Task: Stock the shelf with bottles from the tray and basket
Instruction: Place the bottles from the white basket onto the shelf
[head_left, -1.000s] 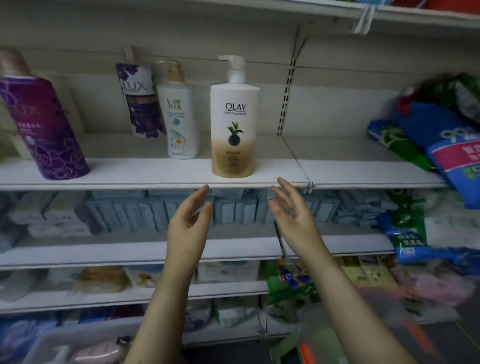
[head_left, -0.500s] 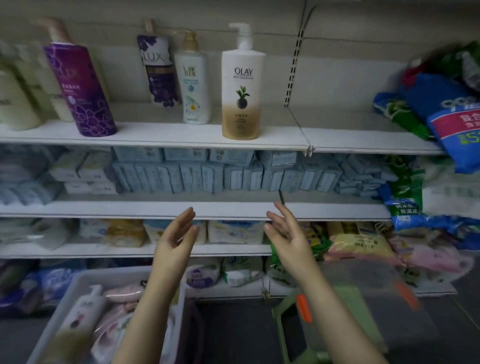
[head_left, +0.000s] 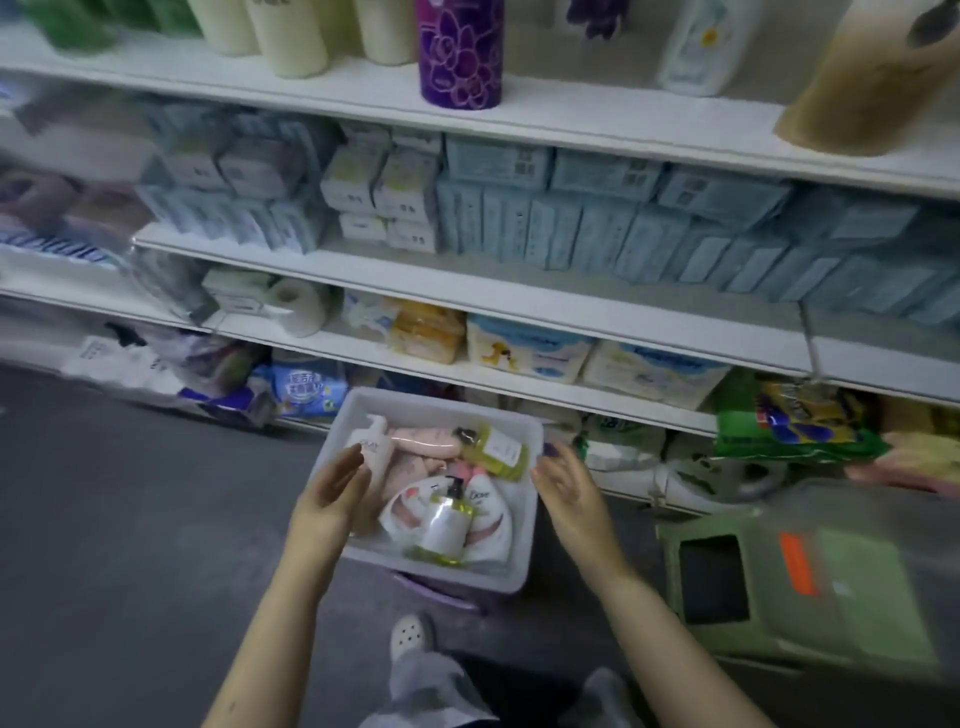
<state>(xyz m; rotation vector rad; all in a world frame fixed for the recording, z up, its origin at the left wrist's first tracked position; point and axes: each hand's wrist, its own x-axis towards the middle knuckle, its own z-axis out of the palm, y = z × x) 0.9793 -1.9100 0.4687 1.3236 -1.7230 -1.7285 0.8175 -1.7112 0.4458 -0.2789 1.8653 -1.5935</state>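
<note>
- The white tray (head_left: 522, 540) stands low before the bottom shelves. It holds the bottles: a white pump bottle (head_left: 376, 449), a yellow one (head_left: 496, 449) and a clear pump bottle (head_left: 444, 525).
- The left hand (head_left: 332, 493) hovers at the tray's left rim, fingers straight, grasping nothing.
- The right hand (head_left: 569, 486) hovers at the right rim, likewise released.
- Bare floor (head_left: 130, 519) lies to the left, and a green basket (head_left: 857, 571) is near on the right.
- The top shelf (head_left: 571, 122) has bare board beside the purple bottle (head_left: 461, 57).

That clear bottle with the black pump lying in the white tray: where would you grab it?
Take the clear bottle round its wide middle, coming down from above. It lies on its side on top of the white pouches in the white tray, black pump toward the shelves, so the rounded body is uncovered. The thin pump neck would probably be a weaker hold.
</note>
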